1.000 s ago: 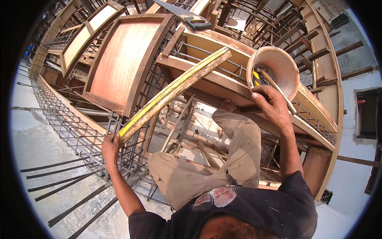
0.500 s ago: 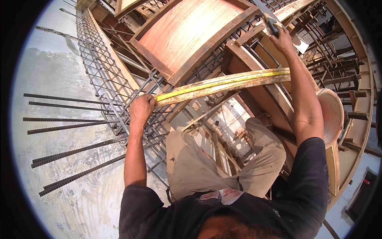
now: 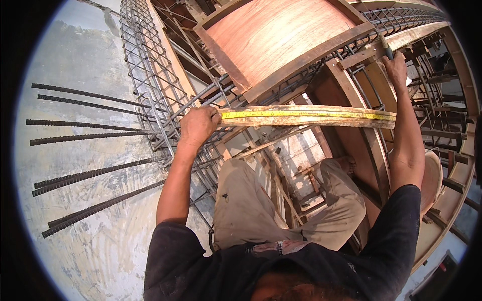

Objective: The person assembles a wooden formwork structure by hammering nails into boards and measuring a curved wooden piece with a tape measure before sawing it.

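Observation:
My left hand (image 3: 200, 125) is closed on the left end of a narrow, weathered wooden strip (image 3: 271, 122), pinching the end of a yellow measuring tape (image 3: 301, 115) there. The tape lies stretched along the strip, over the gap above my knees, and passes behind my right forearm, which hides its far end. Farther off at the upper right, my right hand (image 3: 396, 70) is closed round a dark-handled tool (image 3: 386, 47). The working end of this tool cannot be made out.
A framed plywood panel (image 3: 281, 42) lies ahead. Rebar cages (image 3: 145, 60) run along the left, with bare rebar ends (image 3: 90, 130) jutting over a concrete surface (image 3: 75, 210). Between my knees is a drop with timber props (image 3: 276, 190). Curved wooden formwork (image 3: 454, 185) stands at right.
The whole view has shifted and turned, so the strip and tape now appear more level. Both hands keep their grips, and the tape stays stretched along the strip.

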`<state>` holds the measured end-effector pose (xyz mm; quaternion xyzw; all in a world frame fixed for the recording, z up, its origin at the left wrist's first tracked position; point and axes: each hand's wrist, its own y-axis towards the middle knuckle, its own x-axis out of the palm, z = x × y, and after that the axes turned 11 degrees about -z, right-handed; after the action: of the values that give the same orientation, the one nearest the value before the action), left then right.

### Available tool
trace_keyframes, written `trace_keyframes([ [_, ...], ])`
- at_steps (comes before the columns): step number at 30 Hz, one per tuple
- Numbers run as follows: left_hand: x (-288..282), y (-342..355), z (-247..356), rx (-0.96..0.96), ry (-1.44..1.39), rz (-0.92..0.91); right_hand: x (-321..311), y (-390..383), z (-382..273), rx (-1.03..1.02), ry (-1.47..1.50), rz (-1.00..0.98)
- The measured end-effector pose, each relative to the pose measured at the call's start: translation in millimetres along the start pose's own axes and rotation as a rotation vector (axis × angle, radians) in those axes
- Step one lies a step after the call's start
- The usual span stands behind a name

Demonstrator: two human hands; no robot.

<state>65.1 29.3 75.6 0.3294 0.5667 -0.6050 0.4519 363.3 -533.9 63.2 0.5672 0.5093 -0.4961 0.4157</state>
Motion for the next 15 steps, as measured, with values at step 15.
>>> trace_keyframes([
  [15,5,-5,-10,-0.019,-0.046,0.049,4,-112,-199,-0.8,-0.116,0.334],
])
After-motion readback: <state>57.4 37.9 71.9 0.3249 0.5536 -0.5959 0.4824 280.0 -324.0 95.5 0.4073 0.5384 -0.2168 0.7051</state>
